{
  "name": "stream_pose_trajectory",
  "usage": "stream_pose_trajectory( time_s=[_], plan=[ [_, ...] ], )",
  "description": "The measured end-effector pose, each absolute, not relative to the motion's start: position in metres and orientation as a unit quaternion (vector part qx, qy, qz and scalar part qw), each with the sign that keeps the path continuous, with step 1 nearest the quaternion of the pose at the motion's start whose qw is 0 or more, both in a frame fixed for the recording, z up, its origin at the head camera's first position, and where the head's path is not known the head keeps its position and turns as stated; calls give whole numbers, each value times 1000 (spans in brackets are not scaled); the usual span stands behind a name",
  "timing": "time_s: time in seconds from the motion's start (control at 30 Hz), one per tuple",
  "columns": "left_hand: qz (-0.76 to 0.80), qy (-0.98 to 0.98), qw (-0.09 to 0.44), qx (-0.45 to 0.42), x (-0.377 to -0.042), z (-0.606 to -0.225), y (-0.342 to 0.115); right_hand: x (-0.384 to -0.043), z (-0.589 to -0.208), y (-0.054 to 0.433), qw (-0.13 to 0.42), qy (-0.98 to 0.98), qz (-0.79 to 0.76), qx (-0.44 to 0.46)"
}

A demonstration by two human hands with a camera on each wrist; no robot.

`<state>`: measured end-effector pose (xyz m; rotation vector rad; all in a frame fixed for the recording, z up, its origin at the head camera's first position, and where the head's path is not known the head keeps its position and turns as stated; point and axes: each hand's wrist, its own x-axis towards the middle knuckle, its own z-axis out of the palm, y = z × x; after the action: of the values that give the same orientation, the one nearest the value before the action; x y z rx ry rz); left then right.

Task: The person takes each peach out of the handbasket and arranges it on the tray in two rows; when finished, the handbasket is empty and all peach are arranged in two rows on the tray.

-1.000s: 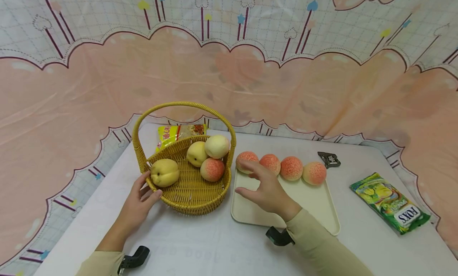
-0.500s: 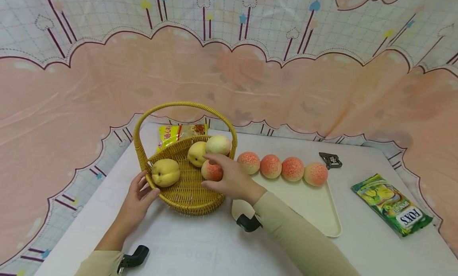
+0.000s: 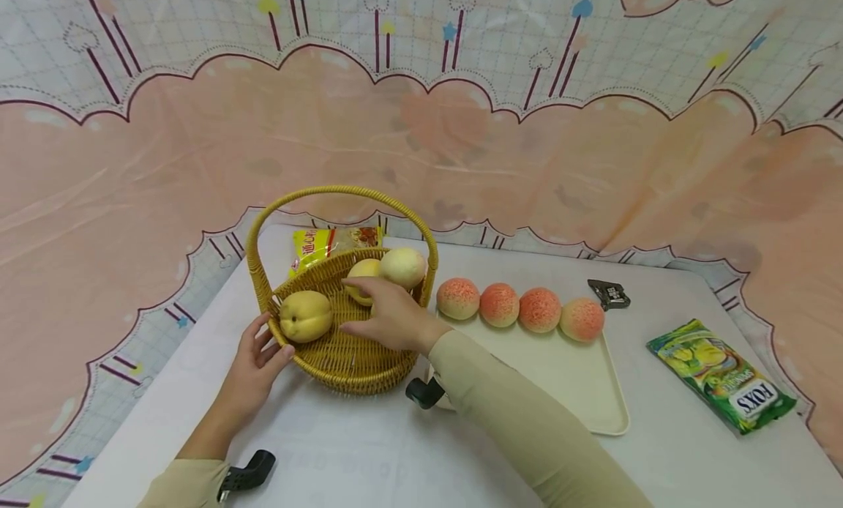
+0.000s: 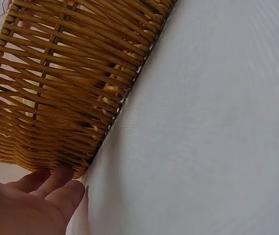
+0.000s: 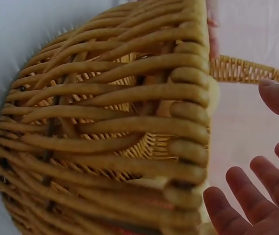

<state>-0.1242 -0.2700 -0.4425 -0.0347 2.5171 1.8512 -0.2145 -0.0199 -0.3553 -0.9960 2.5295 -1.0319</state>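
Observation:
A yellow wicker basket [image 3: 356,380] with a tall arched handle stands on the table, holding toy peaches. My left hand [image 3: 253,365] grips its left side, thumb at the rim and fingertips on the woven wall, as the left wrist view shows. My right hand [image 3: 395,314] hovers over the basket's right half, thumb and fingers spread, nothing between them. A yellow peach [image 3: 306,316] lies at the left inside. Another yellow peach [image 3: 361,270] is partly covered by my right hand, beside a pale peach [image 3: 403,266]. The reddish peach in the basket is hidden behind that hand.
To the right is a cream tray [image 3: 560,391], with several reddish peaches [image 3: 540,309] lined along its far edge. A small black item [image 3: 609,293] lies behind it, and a green FOX'S packet [image 3: 721,376] further right. A yellow food bag [image 3: 312,246] sits behind the basket.
My right hand has moved left from above the tray to over the basket, now covering the reddish peach inside. My left hand has kept its place at the basket's left side.

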Motion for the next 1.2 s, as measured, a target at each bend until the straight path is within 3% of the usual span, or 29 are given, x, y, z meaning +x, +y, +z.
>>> stream_pose_trajectory(
  time_s=[0.97,1.2],
  plan=[
    [599,801,13,-11,-124,-442,-267,-223,-384,-75,177,871,-346,-302],
    [599,801,12,-12,-123,-442,-270,-224,-387,-78,150,869,-342,-324]
  ],
)
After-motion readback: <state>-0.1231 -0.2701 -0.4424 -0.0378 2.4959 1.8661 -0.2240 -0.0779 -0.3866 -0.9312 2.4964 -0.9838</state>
